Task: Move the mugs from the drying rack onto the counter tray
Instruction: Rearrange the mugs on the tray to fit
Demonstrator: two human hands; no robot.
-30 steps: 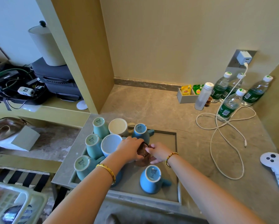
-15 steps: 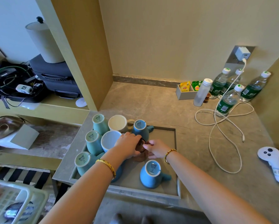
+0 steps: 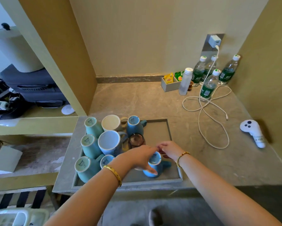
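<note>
Over the grey recessed tray (image 3: 169,128) on the stone desk (image 3: 153,101), the left hand (image 3: 141,158) curls its grip round an upturned blue ceramic mug (image 3: 153,168). Beside it the right hand (image 3: 168,150) hovers, fingers loosely bent, holding nothing. Other upturned blue and white mugs (image 3: 107,142) and a brown glass (image 3: 136,140) crowd the tray.

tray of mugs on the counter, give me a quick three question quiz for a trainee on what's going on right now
1. True or false: the blue mug under the hands stands upside down in the tray.
2. Which hand reaches over that mug with its thumb down the mug's side? A) left hand B) right hand
3. Fill in: the brown glass cup stands just in front of a blue ___.

Key: 1 true; 2 A; 3 mug.
</note>
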